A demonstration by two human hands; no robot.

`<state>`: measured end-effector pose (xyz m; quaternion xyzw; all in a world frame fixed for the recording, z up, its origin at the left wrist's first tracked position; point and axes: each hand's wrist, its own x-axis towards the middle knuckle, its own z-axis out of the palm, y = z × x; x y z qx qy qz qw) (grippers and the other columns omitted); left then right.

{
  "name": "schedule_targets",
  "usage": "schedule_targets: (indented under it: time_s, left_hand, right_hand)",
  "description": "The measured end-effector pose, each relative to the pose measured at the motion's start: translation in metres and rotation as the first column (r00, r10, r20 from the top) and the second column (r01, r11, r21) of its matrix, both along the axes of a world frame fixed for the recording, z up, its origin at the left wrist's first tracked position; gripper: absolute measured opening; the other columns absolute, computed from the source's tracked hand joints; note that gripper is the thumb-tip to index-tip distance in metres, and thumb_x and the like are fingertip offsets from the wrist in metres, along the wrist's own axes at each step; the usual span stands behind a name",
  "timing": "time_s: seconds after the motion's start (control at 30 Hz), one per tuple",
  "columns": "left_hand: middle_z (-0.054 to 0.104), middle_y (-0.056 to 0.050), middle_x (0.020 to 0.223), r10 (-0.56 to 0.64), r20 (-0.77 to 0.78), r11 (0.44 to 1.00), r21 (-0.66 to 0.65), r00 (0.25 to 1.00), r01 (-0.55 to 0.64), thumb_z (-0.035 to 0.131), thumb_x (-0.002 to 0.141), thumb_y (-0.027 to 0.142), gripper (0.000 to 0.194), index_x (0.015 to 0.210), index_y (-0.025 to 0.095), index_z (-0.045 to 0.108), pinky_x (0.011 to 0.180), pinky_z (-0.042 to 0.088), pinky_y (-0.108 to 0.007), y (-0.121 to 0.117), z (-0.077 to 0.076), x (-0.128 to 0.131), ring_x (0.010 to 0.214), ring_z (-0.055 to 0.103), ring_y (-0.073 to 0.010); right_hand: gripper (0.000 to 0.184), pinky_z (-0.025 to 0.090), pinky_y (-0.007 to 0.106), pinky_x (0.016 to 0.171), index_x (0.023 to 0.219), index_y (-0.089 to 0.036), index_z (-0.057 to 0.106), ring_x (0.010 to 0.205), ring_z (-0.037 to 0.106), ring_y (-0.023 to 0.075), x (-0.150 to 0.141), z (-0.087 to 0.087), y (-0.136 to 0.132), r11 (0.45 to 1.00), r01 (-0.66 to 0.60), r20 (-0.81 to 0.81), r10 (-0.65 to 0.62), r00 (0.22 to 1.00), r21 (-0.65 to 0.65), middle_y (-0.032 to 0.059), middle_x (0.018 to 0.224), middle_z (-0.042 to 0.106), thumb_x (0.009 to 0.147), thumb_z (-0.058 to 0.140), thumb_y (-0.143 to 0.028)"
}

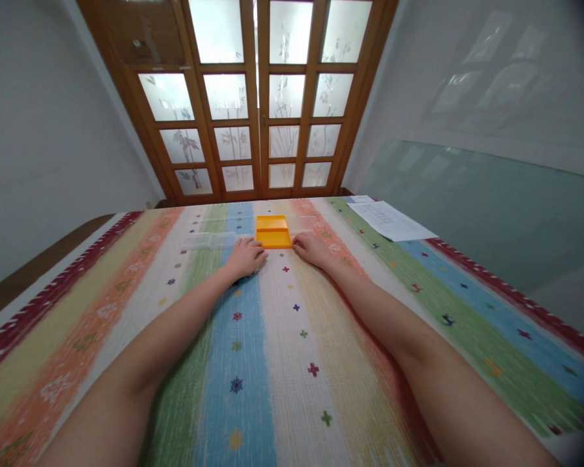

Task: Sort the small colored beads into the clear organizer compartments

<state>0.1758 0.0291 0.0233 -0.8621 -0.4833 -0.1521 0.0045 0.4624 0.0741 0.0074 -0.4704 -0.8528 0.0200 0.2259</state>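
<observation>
My left hand point(246, 257) is resting on the striped cloth point(238, 357) with fingers loosely spread, my right hand point(311, 249) curling inward; whether it is pinching anything I can't tell. They're flanking the open orange case point(273, 239) at its near corners, probably to steady it. Beyond my right hand, papers point(389, 219) are lying near the edge, seemingly kept aside.

I see the box point(273, 238) as bright orange-yellow, shallow and rimmed, with a crosswise ridge separating its far and near sections. From here I make out its open side facing up; it lies flat on the striped cloth point(243, 318), between both hands.
</observation>
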Motion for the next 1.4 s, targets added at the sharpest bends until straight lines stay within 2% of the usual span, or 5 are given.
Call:
schedule_targets:
  time_s: [0.6, 0.9, 1.03, 1.2, 1.4]
  left_hand:
    - [0.069, -0.009, 0.138, -0.050, 0.100, 0.999, 0.003, 0.994, 0.050, 0.047, 0.103, 0.042, 0.039, 0.120, 0.022, 0.076, 0.123, 0.035, -0.045, 0.006, -0.002, -0.007, 0.135, 0.056, -0.0262]
    - [0.070, -0.010, 0.133, 0.160, 0.208, 0.979, 0.093, 0.965, -0.183, 0.050, 0.099, 0.032, 0.035, 0.120, 0.020, 0.074, 0.118, 0.042, -0.047, 0.023, -0.003, -0.047, 0.129, 0.059, -0.0277]
    - [0.067, -0.011, 0.137, 0.196, 0.133, 0.973, 0.094, 0.972, -0.209, 0.054, 0.095, 0.035, 0.041, 0.130, 0.020, 0.070, 0.119, 0.040, -0.048, 0.035, -0.009, -0.064, 0.132, 0.056, -0.0290]
    - [0.053, -0.013, 0.157, 0.166, -0.091, 0.986, 0.023, 0.982, -0.164, 0.063, 0.090, 0.043, 0.070, 0.155, 0.019, 0.051, 0.124, 0.029, -0.053, 0.054, -0.005, -0.071, 0.148, 0.039, -0.0373]
    - [0.066, -0.012, 0.138, 0.103, -0.088, 0.994, -0.032, 0.991, -0.106, 0.066, 0.088, 0.044, 0.068, 0.150, 0.021, 0.056, 0.120, 0.032, -0.051, 0.068, 0.003, -0.076, 0.139, 0.048, -0.0366]
  right_hand:
    - [0.017, 0.046, 0.033, 0.090, 0.098, -0.020, 0.071, 0.098, 0.065, 0.0235, -0.003, -0.001, 0.005, 1.000, -0.015, -0.005, 0.015, 1.000, -0.008, 0.0088, 0.102, 0.074, 0.099, 0.057, -0.029]
    - [0.019, 0.045, 0.033, 0.088, 0.099, -0.021, 0.072, 0.100, 0.064, 0.0245, -0.003, 0.000, 0.003, 1.000, -0.012, 0.027, 0.011, 1.000, 0.015, 0.0086, 0.102, 0.074, 0.100, 0.055, -0.030]
    - [0.020, 0.044, 0.033, 0.088, 0.100, -0.020, 0.073, 0.101, 0.063, 0.0245, -0.004, 0.002, 0.000, 1.000, -0.011, 0.026, 0.011, 1.000, 0.022, 0.0097, 0.105, 0.073, 0.101, 0.055, -0.030]
    - [0.019, 0.043, 0.035, 0.091, 0.100, -0.019, 0.072, 0.105, 0.062, 0.0260, -0.004, 0.004, -0.004, 0.998, -0.012, 0.045, 0.009, 0.999, 0.067, 0.0117, 0.107, 0.073, 0.101, 0.059, -0.032]
    - [0.020, 0.044, 0.038, 0.096, 0.103, -0.019, 0.073, 0.109, 0.062, 0.0271, -0.005, 0.008, -0.009, 0.996, 0.019, 0.023, -0.021, 1.000, 0.084, 0.0128, 0.111, 0.073, 0.103, 0.057, -0.031]
